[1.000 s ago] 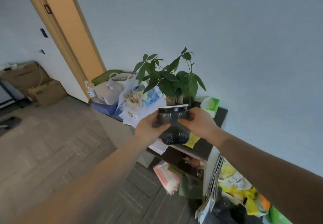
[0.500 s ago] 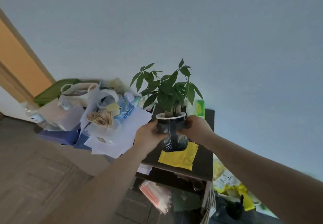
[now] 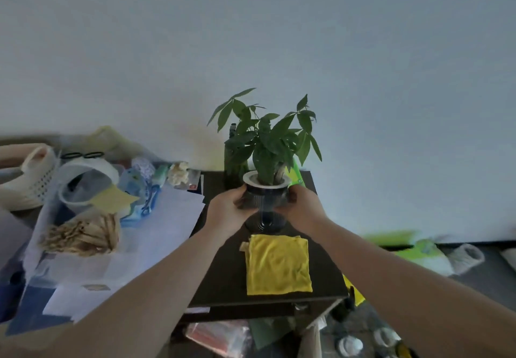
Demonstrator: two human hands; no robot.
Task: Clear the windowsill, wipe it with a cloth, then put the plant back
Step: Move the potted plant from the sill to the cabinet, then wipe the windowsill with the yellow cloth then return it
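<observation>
A leafy green plant [image 3: 268, 137] grows in a dark ribbed pot [image 3: 265, 200] with a white rim. My left hand [image 3: 227, 214] grips the pot's left side and my right hand [image 3: 303, 208] grips its right side. The pot is at or just above the dark cabinet top [image 3: 220, 274], near the wall; I cannot tell whether its base touches. A yellow cloth [image 3: 277, 264] lies flat on the same top, just in front of the pot.
A dark green bottle [image 3: 233, 159] stands behind the pot by the wall. To the left, papers [image 3: 156, 234], a plastic bag of wooden pegs [image 3: 81, 236] and a white basket [image 3: 30, 181] crowd a lower surface. Bags and clutter lie on the floor to the right.
Both hands have carried the plant forward and down over the dark cabinet top, closer to the wall. The view has swung right, and the yellow cloth now lies fully in sight.
</observation>
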